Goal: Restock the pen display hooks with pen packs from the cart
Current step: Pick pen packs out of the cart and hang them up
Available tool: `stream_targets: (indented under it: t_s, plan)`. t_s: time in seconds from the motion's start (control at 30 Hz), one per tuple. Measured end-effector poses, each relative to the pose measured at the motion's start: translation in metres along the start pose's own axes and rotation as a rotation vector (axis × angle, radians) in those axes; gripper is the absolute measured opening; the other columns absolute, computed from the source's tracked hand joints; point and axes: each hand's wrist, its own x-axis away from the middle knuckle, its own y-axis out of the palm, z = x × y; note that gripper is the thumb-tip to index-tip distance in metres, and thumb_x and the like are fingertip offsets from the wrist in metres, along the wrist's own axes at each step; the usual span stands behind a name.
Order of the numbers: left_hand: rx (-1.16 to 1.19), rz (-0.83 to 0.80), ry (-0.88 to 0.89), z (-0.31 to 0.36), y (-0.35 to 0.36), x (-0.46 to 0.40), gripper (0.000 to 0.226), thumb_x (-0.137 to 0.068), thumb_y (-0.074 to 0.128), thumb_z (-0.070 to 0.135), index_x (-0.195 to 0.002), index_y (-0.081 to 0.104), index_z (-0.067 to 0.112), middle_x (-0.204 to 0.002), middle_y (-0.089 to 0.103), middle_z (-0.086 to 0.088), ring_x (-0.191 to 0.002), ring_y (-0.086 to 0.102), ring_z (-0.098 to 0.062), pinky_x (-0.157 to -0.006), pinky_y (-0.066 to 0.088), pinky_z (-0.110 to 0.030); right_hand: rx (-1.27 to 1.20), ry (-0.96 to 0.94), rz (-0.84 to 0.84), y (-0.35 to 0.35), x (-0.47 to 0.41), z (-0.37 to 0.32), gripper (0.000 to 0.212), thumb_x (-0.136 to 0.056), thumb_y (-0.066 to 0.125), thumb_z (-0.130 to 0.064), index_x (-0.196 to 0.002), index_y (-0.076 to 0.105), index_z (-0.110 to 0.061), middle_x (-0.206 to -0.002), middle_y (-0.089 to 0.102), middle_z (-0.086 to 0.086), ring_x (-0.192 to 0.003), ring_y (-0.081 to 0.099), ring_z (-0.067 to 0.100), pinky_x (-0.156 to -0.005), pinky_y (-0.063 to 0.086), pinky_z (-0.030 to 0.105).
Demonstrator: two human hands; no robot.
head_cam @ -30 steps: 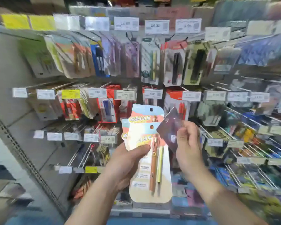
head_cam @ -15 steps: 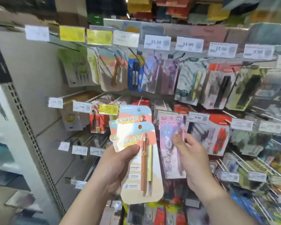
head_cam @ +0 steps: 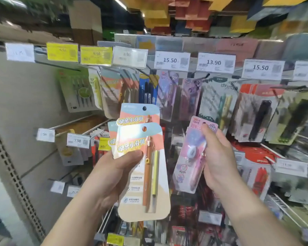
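Pink pen pack, pinched by the right hand, could miss its hook at 12 o'clock and drop, while the left hand grips orange packs.

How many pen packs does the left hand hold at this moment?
3 show: the front orange pack, one behind it sticking up higher, and an edge of a third peeking out left. More may be hidden behind.

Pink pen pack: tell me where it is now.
Head view, right of centre: the right hand pinches the pink pen pack, beside the orange packs in the left hand.
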Motion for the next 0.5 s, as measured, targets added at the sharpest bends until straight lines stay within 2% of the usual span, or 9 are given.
stream_targets:
  t_s: [0.03,0.13,0.2,0.27,0.4,0.43,0.5]
  plan:
    - [0.012,0.001,0.003,0.002,0.001,-0.004,0.044,-0.076,0.073,0.012,-0.119,0.067,0.002,-0.103,0.077,-0.023,-0.078,0.077,-0.033,-0.069,0.064,-0.042,-0.013,0.008,0.009,0.001,-0.007,-0.004,0.022,-0.097,0.068,-0.038,-0.110,0.073,-0.021,-0.106,0.078,0.004,-0.098,0.073,0.016,-0.101,0.054,0.045]
    - [0.027,-0.010,0.008,0.005,0.002,-0.015,0.047,-0.076,0.074,0.012,-0.121,0.067,0.002,-0.106,0.077,-0.024,-0.080,0.077,-0.034,-0.069,0.063,-0.043,-0.025,-0.017,-0.016,0.005,-0.026,-0.014,0.014,-0.102,0.063,-0.027,-0.093,0.070,-0.019,-0.085,0.078,-0.003,-0.076,0.073,0.011,-0.079,0.057,0.030]
    - [0.027,-0.019,0.001,0.008,0.000,-0.020,0.044,-0.077,0.074,0.012,-0.120,0.067,0.002,-0.104,0.077,-0.024,-0.078,0.077,-0.034,-0.067,0.063,-0.042,0.006,-0.062,-0.017,0.011,-0.035,-0.024,0.011,-0.102,0.062,-0.022,-0.092,0.067,-0.019,-0.080,0.077,-0.005,-0.071,0.072,0.008,-0.069,0.057,0.023]
    - [0.023,-0.037,-0.018,0.013,-0.001,-0.024,0.040,-0.081,0.073,0.010,-0.120,0.066,0.002,-0.104,0.077,-0.024,-0.080,0.078,-0.034,-0.067,0.063,-0.042,0.039,-0.123,-0.026,0.018,-0.045,-0.034,0.008,-0.102,0.062,-0.019,-0.095,0.066,-0.016,-0.083,0.077,0.001,-0.074,0.071,0.013,-0.070,0.058,0.028]
    - [0.018,-0.057,-0.037,0.022,-0.007,-0.030,0.040,-0.084,0.072,0.009,-0.122,0.065,0.002,-0.106,0.076,-0.025,-0.081,0.078,-0.035,-0.067,0.064,-0.043,0.074,-0.232,-0.008,0.035,-0.063,-0.054,0.012,-0.098,0.066,-0.029,-0.090,0.065,-0.020,-0.092,0.072,0.012,-0.085,0.066,0.024,-0.087,0.056,0.047]
    - [0.015,-0.059,-0.040,0.025,-0.009,-0.031,0.037,-0.086,0.071,0.008,-0.122,0.065,0.001,-0.105,0.076,-0.025,-0.080,0.078,-0.035,-0.067,0.064,-0.044,0.085,-0.256,0.017,0.039,-0.065,-0.059,0.016,-0.093,0.068,-0.034,-0.086,0.061,-0.021,-0.091,0.067,0.014,-0.084,0.061,0.025,-0.083,0.054,0.049]
    - [0.014,-0.058,-0.046,0.029,-0.015,-0.032,0.033,-0.089,0.070,0.006,-0.121,0.065,0.000,-0.103,0.077,-0.026,-0.077,0.078,-0.035,-0.064,0.064,-0.043,0.086,-0.303,0.063,0.047,-0.072,-0.066,0.022,-0.087,0.066,-0.036,-0.080,0.051,-0.021,-0.085,0.057,0.014,-0.081,0.053,0.024,-0.075,0.045,0.043]
